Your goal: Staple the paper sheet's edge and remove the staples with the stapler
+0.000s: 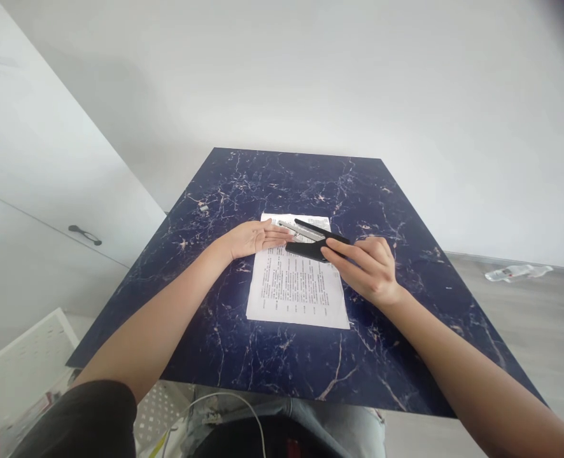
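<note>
A printed sheet of paper [297, 286] lies in the middle of a dark blue marbled table [272, 356]. On its far part rests a black stapler [310, 247], swung open so its metal staple track shows. My right hand [368, 267] is closed on the stapler's black rear end. My left hand [254, 238] lies flat, fingers stretched out toward the tip of the metal track, touching it or nearly so.
A small silvery bit [204, 207] lies near the table's far left edge. A white cabinet with a dark handle [85, 235] stands at the left. A white perforated rack [28, 369] sits low left. A clear plastic wrapper [515, 272] lies on the floor at right.
</note>
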### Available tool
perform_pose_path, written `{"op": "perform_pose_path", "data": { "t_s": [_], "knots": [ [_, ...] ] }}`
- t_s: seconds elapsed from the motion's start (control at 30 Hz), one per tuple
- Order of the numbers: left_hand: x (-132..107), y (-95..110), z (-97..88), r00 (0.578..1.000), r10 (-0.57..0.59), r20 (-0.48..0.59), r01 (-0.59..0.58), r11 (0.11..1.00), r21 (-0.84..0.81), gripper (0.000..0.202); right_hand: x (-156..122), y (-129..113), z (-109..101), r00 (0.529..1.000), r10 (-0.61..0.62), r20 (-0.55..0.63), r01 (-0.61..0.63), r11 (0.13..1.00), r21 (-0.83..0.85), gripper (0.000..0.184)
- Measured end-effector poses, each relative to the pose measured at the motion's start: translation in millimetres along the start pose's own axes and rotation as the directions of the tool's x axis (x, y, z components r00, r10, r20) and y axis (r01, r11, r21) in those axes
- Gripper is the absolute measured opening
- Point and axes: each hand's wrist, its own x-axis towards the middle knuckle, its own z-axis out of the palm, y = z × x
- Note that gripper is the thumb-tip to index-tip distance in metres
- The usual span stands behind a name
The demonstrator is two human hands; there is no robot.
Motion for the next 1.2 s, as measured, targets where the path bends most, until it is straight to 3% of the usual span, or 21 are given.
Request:
{"op": "perform_pose_path", "data": {
  "t_s": [0.17,0.27,0.33,0.43,0.5,0.57,0.67,0.73,0.8,0.87,0.9,0.97,1.03,1.07,1.13,1.2],
  "knots": [
    [0.1,-2.5,1.0,0.998,0.054,-0.025,-0.053,0.998,0.042,0.024,3.9,-5.1,1.2,0.999,-0.014,0.043,0.012,0.999,0.036,0.065],
    [-0.3,-2.7,1.5,0.999,0.044,-0.027,-0.042,0.997,0.067,0.022,13.7,-12.8,0.5,0.997,0.057,-0.055,-0.055,0.997,0.052,0.056],
    [0.0,-1.8,1.6,0.997,0.057,-0.052,-0.055,0.998,0.041,0.023,21.5,-17.7,-0.8,0.970,0.164,-0.178,-0.148,0.984,0.101,0.047],
    [0.9,1.2,0.5,0.972,0.184,-0.147,-0.193,0.980,-0.047,0.022,28.4,-19.3,-1.1,0.865,0.447,-0.228,-0.384,0.882,0.274,0.031],
    [1.0,4.1,-0.5,0.908,0.333,-0.256,-0.359,0.931,-0.064,0.022,28.2,-16.1,1.7,0.767,0.633,-0.106,-0.542,0.727,0.421,0.027],
    [0.5,7.1,0.1,0.807,0.466,-0.364,-0.501,0.865,-0.002,0.024,25.5,-12.5,6.6,0.694,0.717,0.071,-0.626,0.551,0.552,0.031],
    [-1.4,9.9,8.3,0.697,0.575,-0.429,-0.568,0.807,0.160,0.026,22.8,-12.8,14.4,0.666,0.679,0.309,-0.670,0.362,0.649,0.034],
    [-3.2,9.8,19.7,0.659,0.626,-0.416,-0.553,0.779,0.296,0.027,23.1,-16.9,18.6,0.669,0.626,0.401,-0.697,0.339,0.632,0.032],
    [-5.5,7.9,34.0,0.612,0.700,-0.368,-0.515,0.706,0.486,0.030,24.1,-21.0,22.4,0.673,0.604,0.426,-0.718,0.395,0.574,0.031],
    [-7.8,4.7,48.2,0.545,0.795,-0.267,-0.447,0.544,0.710,0.031,25.1,-22.8,25.5,0.685,0.605,0.406,-0.720,0.480,0.501,0.032],
    [-8.9,3.0,54.2,0.510,0.841,-0.181,-0.401,0.419,0.815,0.028,25.8,-22.9,26.2,0.697,0.601,0.391,-0.714,0.524,0.465,0.033],
    [-10.9,0.2,63.4,0.463,0.883,0.078,-0.319,0.083,0.944,0.023,28.2,-22.9,24.9,0.749,0.571,0.336,-0.661,0.618,0.425,0.036],
    [-13.0,-0.9,70.0,0.445,0.818,0.364,-0.276,-0.261,0.925,0.024,32.2,-24.6,19.1,0.827,0.520,0.215,-0.557,0.704,0.440,0.034],
    [-14.0,-0.7,73.2,0.447,0.761,0.470,-0.269,-0.387,0.882,0.027,34.5,-26.6,15.2,0.858,0.492,0.144,-0.498,0.731,0.466,0.031],
    [-16.0,0.2,80.9,0.463,0.663,0.589,-0.255,-0.536,0.805,0.033,38.4,-32.4,7.7,0.887,0.460,0.036,-0.404,0.736,0.543,0.024],
    [-17.4,1.0,90.4,0.468,0.614,0.635,-0.231,-0.609,0.759,0.032,40.0,-38.8,3.9,0.887,0.462,0.025,-0.375,0.686,0.623,0.024]
  ]
}}
